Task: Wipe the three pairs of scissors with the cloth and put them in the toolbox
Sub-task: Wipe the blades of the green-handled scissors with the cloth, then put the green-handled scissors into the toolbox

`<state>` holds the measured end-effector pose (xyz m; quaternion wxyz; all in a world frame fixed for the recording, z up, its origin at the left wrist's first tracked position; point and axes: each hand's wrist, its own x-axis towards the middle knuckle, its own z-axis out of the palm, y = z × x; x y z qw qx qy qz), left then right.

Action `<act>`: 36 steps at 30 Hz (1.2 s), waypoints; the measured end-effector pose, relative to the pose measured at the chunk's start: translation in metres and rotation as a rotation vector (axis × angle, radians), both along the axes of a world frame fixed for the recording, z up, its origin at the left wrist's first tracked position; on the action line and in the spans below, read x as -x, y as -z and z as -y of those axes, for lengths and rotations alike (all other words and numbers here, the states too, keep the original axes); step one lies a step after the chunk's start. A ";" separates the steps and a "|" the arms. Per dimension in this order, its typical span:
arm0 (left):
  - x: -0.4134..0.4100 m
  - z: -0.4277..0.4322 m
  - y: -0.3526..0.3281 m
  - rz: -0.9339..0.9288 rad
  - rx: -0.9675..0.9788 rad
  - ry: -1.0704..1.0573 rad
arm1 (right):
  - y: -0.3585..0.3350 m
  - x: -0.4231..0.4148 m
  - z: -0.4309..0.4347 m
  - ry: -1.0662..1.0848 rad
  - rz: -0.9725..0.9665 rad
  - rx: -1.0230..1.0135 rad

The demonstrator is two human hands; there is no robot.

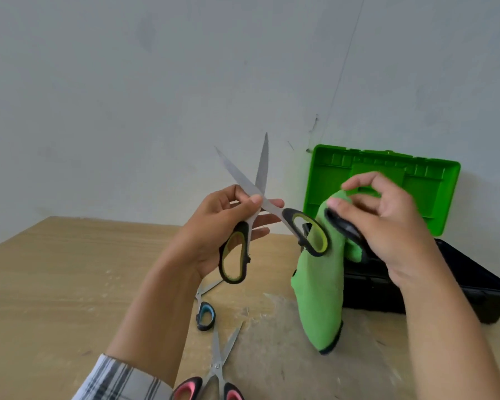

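Note:
My left hand point(228, 223) grips the yellow-and-black handled scissors point(260, 194) near the pivot, blades spread wide and pointing up. My right hand point(387, 223) holds the green cloth point(318, 287), which hangs down to the table beside the scissors' right handle loop. Blue-handled scissors point(205, 313) lie on the table under my left forearm, partly hidden. Pink-handled scissors point(217, 373) lie at the near edge, blades spread. The toolbox point(474, 287) stands at the right, black base open, green lid point(387, 168) raised against the wall.
The wooden table point(55, 269) has a scuffed, whitish patch near the scissors. A pale wall rises close behind the table and toolbox. A plaid sleeve covers my left forearm at the bottom edge.

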<state>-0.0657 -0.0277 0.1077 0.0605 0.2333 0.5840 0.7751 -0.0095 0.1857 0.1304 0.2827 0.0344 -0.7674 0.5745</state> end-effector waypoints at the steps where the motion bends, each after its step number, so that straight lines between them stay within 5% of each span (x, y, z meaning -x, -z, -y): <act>1: 0.001 -0.002 0.001 0.017 -0.032 0.010 | 0.001 -0.003 -0.001 -0.036 0.028 -0.061; 8: 0.000 -0.019 0.004 0.165 -0.222 0.039 | 0.020 -0.018 -0.007 -0.150 0.149 -0.310; 16: -0.011 -0.045 0.009 0.208 -0.108 0.111 | 0.041 -0.039 -0.060 -0.052 0.201 -0.502; 22: -0.009 -0.087 0.004 0.055 0.192 0.100 | 0.088 -0.043 -0.100 -0.006 0.248 -0.709; 29: 0.021 -0.157 0.007 -0.493 0.757 -0.138 | 0.136 -0.048 -0.130 -0.039 0.209 -0.857; 36: 0.063 -0.229 0.030 -0.657 1.218 -0.057 | 0.166 -0.041 -0.139 0.013 -0.006 -0.765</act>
